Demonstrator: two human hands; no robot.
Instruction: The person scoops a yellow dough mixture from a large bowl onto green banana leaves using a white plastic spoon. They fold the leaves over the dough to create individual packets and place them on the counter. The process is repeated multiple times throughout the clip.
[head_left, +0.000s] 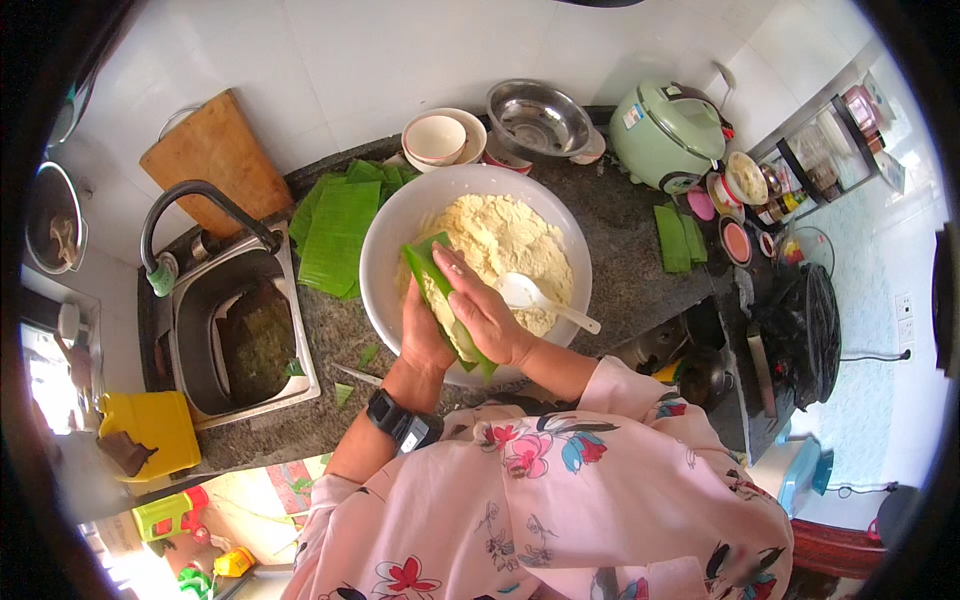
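Between my two hands is a folded green leaf (433, 259) with a strip of pale yellow dough (442, 307) along its opening. My left hand (421, 326) cups the leaf from the left, and my right hand (480, 307) presses flat along its other side. Both are above a large white basin (379, 300) that holds a mass of pale yellow dough (510, 229). A white plastic spoon (525, 291) rests on that dough, its handle over the basin's right rim. To the left of the basin lies a stack of cut green leaves (341, 232).
A steel sink (307, 360) with a black faucet (202, 187) is at left, near a wooden cutting board (217, 161). Behind the basin stand bowls (435, 139) and a steel basin (540, 120). A green rice cooker (664, 135) and leaf pieces (679, 238) are at right. A knife (356, 373) lies in front.
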